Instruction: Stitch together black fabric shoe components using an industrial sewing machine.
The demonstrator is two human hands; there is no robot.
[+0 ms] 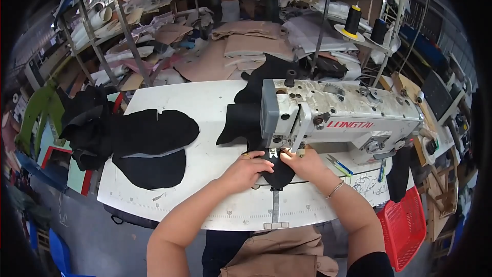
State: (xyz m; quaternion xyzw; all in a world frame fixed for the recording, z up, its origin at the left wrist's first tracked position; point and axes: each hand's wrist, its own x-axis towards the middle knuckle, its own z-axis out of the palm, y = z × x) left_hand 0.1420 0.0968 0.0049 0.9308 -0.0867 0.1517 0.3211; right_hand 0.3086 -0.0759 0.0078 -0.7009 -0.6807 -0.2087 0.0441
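A black fabric piece (279,174) lies under the presser foot (273,153) of a white industrial sewing machine (343,107). At its left edge my left hand (246,172) holds it, thumb and forefinger closed on the cloth; a ring is on one finger. My right hand (307,164) grips the same piece just right of the presser foot, its fingertips partly hidden by the machine head. Behind the needle, more black fabric (243,123) spreads over the white table (215,195). Loose black cut pieces (154,133) lie overlapped on the left, beside a crumpled black heap (89,123).
Blue-green thread snips (341,166) rest on the table right of my right hand. A red plastic basket (405,228) stands below the right edge, with a black strip (398,174) hanging above it. Thread cones (352,20) and stacked brown material (256,43) are behind.
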